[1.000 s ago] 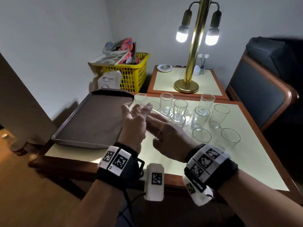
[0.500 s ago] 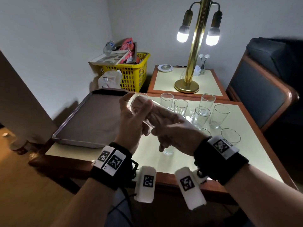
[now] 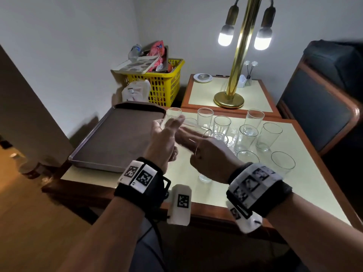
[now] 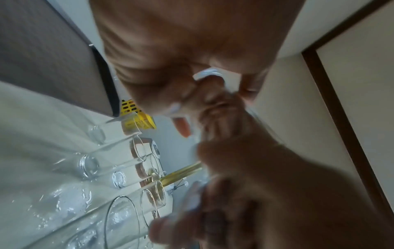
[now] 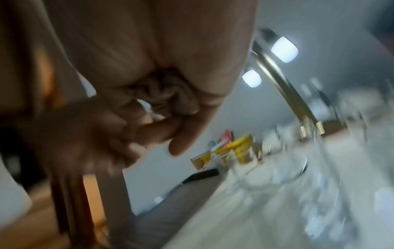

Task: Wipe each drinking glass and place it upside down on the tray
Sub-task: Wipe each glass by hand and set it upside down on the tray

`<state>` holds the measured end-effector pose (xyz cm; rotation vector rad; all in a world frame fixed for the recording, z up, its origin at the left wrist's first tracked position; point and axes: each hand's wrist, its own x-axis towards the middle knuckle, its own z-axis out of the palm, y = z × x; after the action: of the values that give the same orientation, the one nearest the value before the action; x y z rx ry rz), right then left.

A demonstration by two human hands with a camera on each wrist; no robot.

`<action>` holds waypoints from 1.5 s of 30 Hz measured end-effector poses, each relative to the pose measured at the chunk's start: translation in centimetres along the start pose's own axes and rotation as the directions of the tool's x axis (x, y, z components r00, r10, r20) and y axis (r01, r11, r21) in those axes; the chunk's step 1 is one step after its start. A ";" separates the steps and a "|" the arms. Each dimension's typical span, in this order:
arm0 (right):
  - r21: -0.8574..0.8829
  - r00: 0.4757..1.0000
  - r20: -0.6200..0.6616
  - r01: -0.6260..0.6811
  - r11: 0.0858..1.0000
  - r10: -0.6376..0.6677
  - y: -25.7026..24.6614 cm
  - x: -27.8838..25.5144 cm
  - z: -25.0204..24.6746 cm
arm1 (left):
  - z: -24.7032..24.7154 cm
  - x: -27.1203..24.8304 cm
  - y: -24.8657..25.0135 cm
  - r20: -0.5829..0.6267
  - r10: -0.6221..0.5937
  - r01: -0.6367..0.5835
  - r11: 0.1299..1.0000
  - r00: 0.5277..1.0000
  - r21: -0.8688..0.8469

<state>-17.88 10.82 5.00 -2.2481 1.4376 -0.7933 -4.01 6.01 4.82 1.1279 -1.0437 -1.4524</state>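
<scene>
**A bare-handed glass above a crowded tabletop**

Head view: the left hand point(image 3: 164, 140) grips the base end of a glass point(image 3: 182, 128) lying sideways in the air, just right of the tray point(image 3: 117, 134). The right hand point(image 3: 208, 160) has fingers inside its mouth (no cloth shows). A slip would likely drop it among the standing glasses point(image 3: 247, 132).

Left wrist view: curled fingers point(image 4: 213, 104), a glass edge between them.

Right wrist view: too blurred to read the grip.

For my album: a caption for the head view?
Both hands hold a drinking glass beside the empty tray.
</scene>
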 end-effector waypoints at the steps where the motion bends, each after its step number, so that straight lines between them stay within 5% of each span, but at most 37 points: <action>1: -0.162 0.998 -0.008 0.067 0.985 -0.069 0.3 -0.1 0.5 | 0.2 0.1 -0.1 -0.030 0.002 -0.003 1.000 1.000 -0.017; 2: -0.167 0.993 -0.004 0.116 0.979 -0.118 0.7 -0.1 1.0 | 0.4 0.1 -0.1 -0.028 0.023 -0.024 0.998 0.999 -0.052; 4: 0.308 0.999 -0.004 0.046 0.950 -0.047 0.7 0.3 0.9 | 0.4 -0.1 -0.3 0.025 0.092 -0.088 0.990 0.995 -0.112; 6: 0.754 0.989 0.118 -0.149 0.640 0.091 0.2 0.3 -0.1 | -0.2 0.0 -0.4 0.094 0.104 -0.091 0.987 0.990 -0.132; 7: 0.821 0.977 0.185 -0.214 0.530 0.109 0.2 0.3 -0.4 | -0.5 0.2 -0.5 0.130 0.082 -0.068 0.992 0.988 -0.111; 8: 0.799 0.972 0.194 -0.233 0.554 0.129 0.4 0.2 -0.5 | -0.7 0.4 -0.6 0.147 0.044 -0.035 0.997 0.988 -0.068; 9: 0.674 0.979 0.144 -0.202 0.711 0.142 0.6 0.0 -0.5 | -0.7 0.6 -0.6 0.138 -0.005 0.008 1.000 0.990 -0.019; 11: 0.111 0.999 0.015 -0.043 0.993 0.042 0.7 -0.1 0.1 | -0.2 0.6 -0.5 0.034 -0.063 0.061 0.997 0.997 0.054; 13: -0.202 0.995 -0.010 0.095 0.975 -0.099 1.1 -0.4 1.2 | 0.5 0.5 -0.5 -0.011 -0.028 0.028 1.000 1.000 0.004; 15: 0.088 0.998 -0.035 0.059 0.994 -0.057 0.9 -0.1 0.9 | 0.8 -0.1 -0.6 0.015 0.044 -0.042 0.993 0.999 -0.108; 17: 0.621 0.995 0.078 -0.102 0.777 0.068 0.4 0.1 -0.2 | 0.5 -0.5 -0.8 0.051 0.115 -0.102 0.973 0.992 -0.205; 18: 0.760 0.983 0.161 -0.177 0.625 0.084 0.3 0.2 -0.7 | 0.2 -0.4 -0.9 0.066 0.125 -0.110 0.976 0.990 -0.189; 19: 0.776 0.978 0.190 -0.200 0.598 0.081 0.4 0.2 -1.0 | 0.0 -0.2 -1.0 0.071 0.109 -0.097 0.984 0.992 -0.146; 21: 0.515 0.995 0.084 -0.095 0.852 0.060 0.6 0.2 -0.9 | -0.1 0.2 -0.6 0.016 0.009 -0.009 0.998 1.000 -0.055; 22: 0.203 0.999 0.040 0.004 0.979 -0.013 0.4 0.2 -0.6 | 0.0 0.3 -0.5 -0.029 -0.037 0.036 0.999 0.999 -0.026; 24: -0.248 0.991 0.046 0.130 0.960 -0.123 1.2 0.0 0.8 | 0.3 0.5 -0.3 -0.060 -0.026 0.024 0.999 0.998 -0.028; 25: -0.235 0.990 0.032 0.143 0.961 -0.139 1.2 0.0 1.0 | 0.4 0.4 -0.2 -0.041 0.004 -0.005 0.999 0.999 -0.045; 27: 0.286 0.999 -0.013 0.043 0.957 -0.041 0.4 0.3 0.8 | 0.4 0.0 -0.4 0.008 0.085 -0.084 0.991 0.996 -0.104; 29: 0.719 0.985 0.130 -0.171 0.674 0.112 -0.2 0.3 -0.2 | -0.2 0.1 -0.6 0.064 0.140 -0.127 0.978 0.988 -0.167; 30: 0.793 0.974 0.198 -0.227 0.566 0.113 -0.4 0.2 -0.5 | -0.5 0.1 -0.7 0.086 0.132 -0.118 0.982 0.988 -0.149; 31: 0.773 0.970 0.206 -0.241 0.587 0.126 -0.3 0.1 -0.6 | -0.6 0.2 -0.8 0.092 0.099 -0.089 0.990 0.991 -0.110; 32: 0.643 0.979 0.157 -0.201 0.739 0.130 -0.3 0.0 -0.8 | -0.7 0.2 -0.9 0.071 0.052 -0.047 0.997 0.996 -0.069; 33: 0.359 0.992 0.084 -0.115 0.926 0.091 -0.2 -0.1 -0.7 | -0.6 0.2 -0.8 0.027 0.009 -0.008 0.999 1.000 -0.042; 34: 0.019 0.997 0.070 -0.012 1.000 0.011 -0.1 0.0 -0.1 | -0.4 0.3 -0.9 -0.020 -0.005 0.005 0.999 1.000 -0.038; 35: -0.197 0.995 0.070 0.079 0.977 -0.067 0.2 -0.1 0.5 | -0.3 0.3 -0.9 -0.050 -0.001 -0.001 0.999 0.999 -0.051; 36: -0.239 0.991 0.071 0.126 0.963 -0.112 0.6 -0.1 1.1 | -0.1 0.2 -0.9 -0.060 0.010 -0.014 0.997 0.998 -0.073; 38: 0.097 0.997 0.026 0.068 0.993 -0.071 0.4 0.4 1.2 | 0.1 -0.1 -0.7 -0.037 0.064 -0.069 0.989 0.997 -0.132; 40: 0.582 0.989 0.123 -0.134 0.802 0.077 -0.1 0.7 0.4 | -0.2 -0.4 -0.7 0.015 0.123 -0.118 0.975 0.992 -0.191; 42: 0.740 0.972 0.213 -0.224 0.634 0.094 -0.3 0.7 -0.3 | -0.7 -0.1 -0.6 0.059 0.131 -0.122 0.982 0.990 -0.147; 43: 0.661 0.981 0.168 -0.184 0.727 0.096 -0.3 0.7 -0.5 | -0.7 0.0 -0.5 0.059 0.096 -0.089 0.990 0.994 -0.111; 45: 0.072 0.999 0.044 -0.001 0.997 -0.003 -0.4 1.0 0.0 | -0.5 0.5 -0.1 -0.004 0.026 -0.027 0.998 1.000 -0.051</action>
<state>-17.31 10.09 5.47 -2.1985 1.3659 -0.7783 -3.53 5.51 4.59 1.0760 -1.0104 -1.4479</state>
